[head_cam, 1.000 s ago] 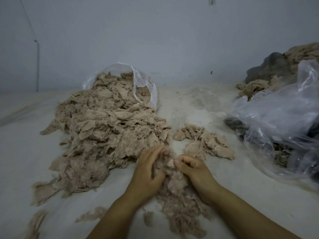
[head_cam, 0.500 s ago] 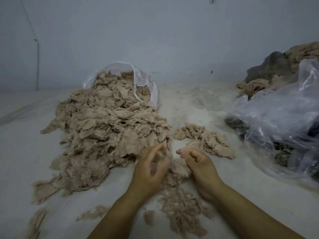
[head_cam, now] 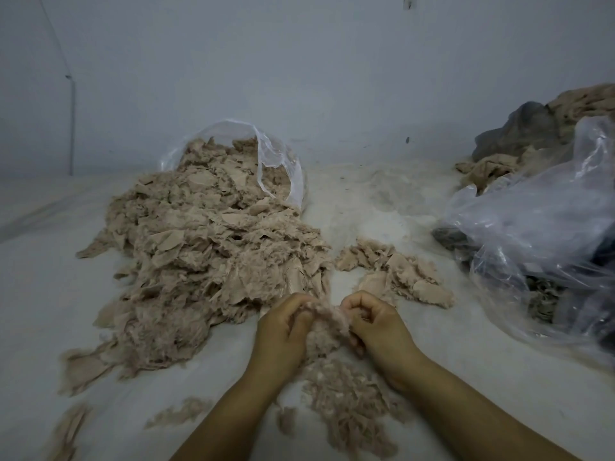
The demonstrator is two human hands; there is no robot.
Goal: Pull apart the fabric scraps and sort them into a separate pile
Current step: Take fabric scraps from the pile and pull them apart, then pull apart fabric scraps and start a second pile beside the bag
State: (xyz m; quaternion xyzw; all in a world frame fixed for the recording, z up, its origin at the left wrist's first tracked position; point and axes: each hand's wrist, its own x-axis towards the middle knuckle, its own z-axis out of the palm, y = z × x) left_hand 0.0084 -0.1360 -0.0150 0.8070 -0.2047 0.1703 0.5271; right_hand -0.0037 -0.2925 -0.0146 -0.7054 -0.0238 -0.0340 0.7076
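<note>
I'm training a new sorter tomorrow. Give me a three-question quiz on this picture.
1. True or false: both hands grip the same clump of scraps.
2. The small pile lies on which side of the big pile: A) left B) right
3. What does the big pile spill out of?

Key: 1 true: left hand and right hand both hold it. 2 B. 3 The clear bag behind it.

Crumpled clear plastic bag at right; grey cloth heap behind it; pale wall.
</note>
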